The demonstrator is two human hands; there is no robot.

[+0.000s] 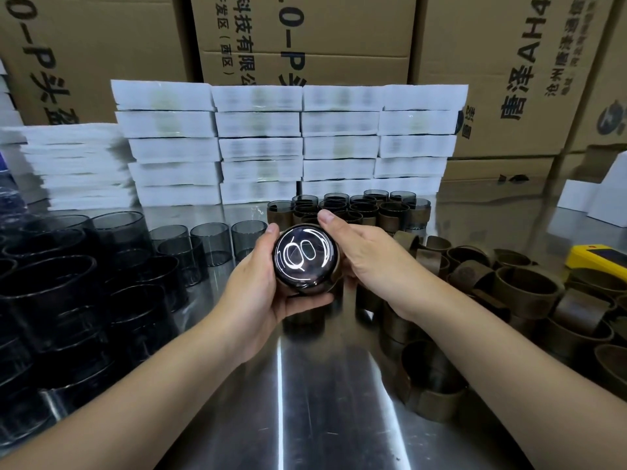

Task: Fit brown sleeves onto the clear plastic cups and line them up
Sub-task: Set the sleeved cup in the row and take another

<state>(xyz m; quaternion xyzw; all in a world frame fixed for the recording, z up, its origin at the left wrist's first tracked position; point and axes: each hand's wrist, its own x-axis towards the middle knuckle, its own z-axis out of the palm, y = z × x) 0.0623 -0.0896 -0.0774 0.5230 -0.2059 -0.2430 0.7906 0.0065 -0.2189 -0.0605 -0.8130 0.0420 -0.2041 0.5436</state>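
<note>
A smoky clear cup is held above the steel table, its glossy base turned toward me. My left hand grips it from the left and underneath. My right hand curls around its right side, thumb over the top, where a brown sleeve shows along the lower right edge of the cup. Bare cups stand in rows at the left. Sleeved cups are grouped behind my hands. Loose brown sleeves lie piled at the right.
Stacks of white flat packs form a wall at the back, with cardboard cartons behind them. A yellow object lies at the right edge near white boxes. The shiny steel table stretches toward me between my arms.
</note>
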